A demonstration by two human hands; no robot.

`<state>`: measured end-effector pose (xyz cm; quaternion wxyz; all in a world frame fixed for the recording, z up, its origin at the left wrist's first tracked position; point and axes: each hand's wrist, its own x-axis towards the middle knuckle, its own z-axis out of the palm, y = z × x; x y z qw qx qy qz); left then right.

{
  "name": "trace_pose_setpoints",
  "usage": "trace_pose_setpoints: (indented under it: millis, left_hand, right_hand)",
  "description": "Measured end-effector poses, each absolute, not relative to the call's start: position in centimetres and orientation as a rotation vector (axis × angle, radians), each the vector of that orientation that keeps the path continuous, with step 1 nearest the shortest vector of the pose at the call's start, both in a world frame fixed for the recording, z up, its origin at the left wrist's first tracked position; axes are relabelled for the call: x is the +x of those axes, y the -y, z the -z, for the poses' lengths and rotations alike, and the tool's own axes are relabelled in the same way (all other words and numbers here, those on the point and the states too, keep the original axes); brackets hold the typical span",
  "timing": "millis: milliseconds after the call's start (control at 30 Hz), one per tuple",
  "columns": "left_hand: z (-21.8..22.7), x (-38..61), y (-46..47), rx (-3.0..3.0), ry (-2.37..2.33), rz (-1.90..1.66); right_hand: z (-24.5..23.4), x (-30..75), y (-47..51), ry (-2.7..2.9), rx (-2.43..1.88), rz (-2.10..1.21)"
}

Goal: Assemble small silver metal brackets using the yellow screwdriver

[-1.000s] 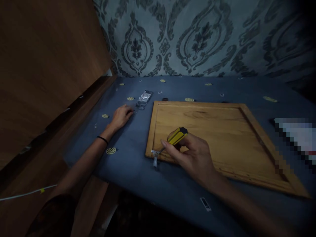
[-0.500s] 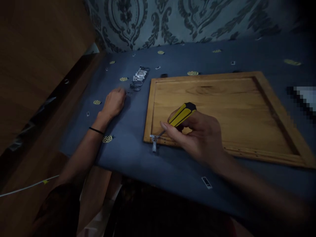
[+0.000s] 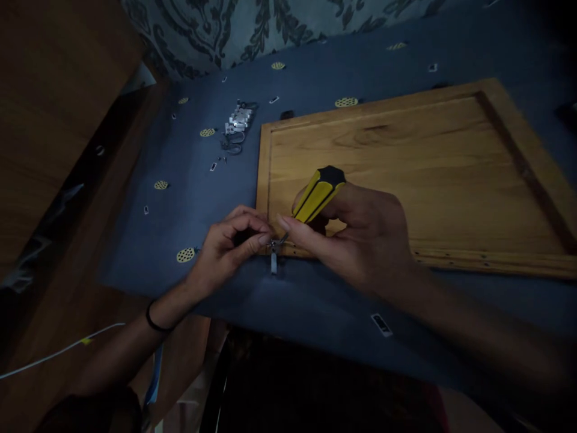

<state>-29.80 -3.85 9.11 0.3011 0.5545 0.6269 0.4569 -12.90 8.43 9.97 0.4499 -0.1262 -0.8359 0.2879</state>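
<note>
In the head view, the right hand (image 3: 367, 231) grips a screwdriver (image 3: 319, 193), tip near the metal bracket (image 3: 274, 263) at eight o'clock on the wooden panel (image 3: 424, 168). The left hand (image 3: 223, 246) bunches there, whether clamped I cannot tell; the slanted screwdriver could slip, jabbing it.

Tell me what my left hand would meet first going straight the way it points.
Your left hand would likely meet the metal hinge at the corner of the wooden panel; whether they touch is unclear.

Dim light, patterned wall (image 3: 243, 30), blue tabletop (image 3: 180, 159)
</note>
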Motion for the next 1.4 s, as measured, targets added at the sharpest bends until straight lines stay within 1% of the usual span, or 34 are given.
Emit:
trace_pose_setpoints:
  millis: [300,467,700,1033,1400]
  left_hand:
    - [-7.2,-29.2,4.8,1.461,-1.752,-1.302]
    - [-7.0,-28.9,4.9,1.473,-1.799,-1.284]
    - [-6.9,-28.9,5.1,1.457,-1.761,-1.32]
    - [-6.9,-29.0,5.0,1.507,-1.755,-1.291]
    - [-7.0,-29.0,5.0,1.468,-1.771,-1.284]
  right_hand:
    - [-10.1,-12.8,-8.5,2.069,-0.333,-0.772]
    - [-10.0,-12.8,-8.5,2.068,-0.327,-0.788]
    - [-10.1,-12.8,-8.3,2.097,-0.502,-0.885]
    - [-10.1,-12.9,-8.3,2.044,-0.443,-0.924]
    - [-9.6,-12.8,-8.4,2.064,-0.416,-0.836]
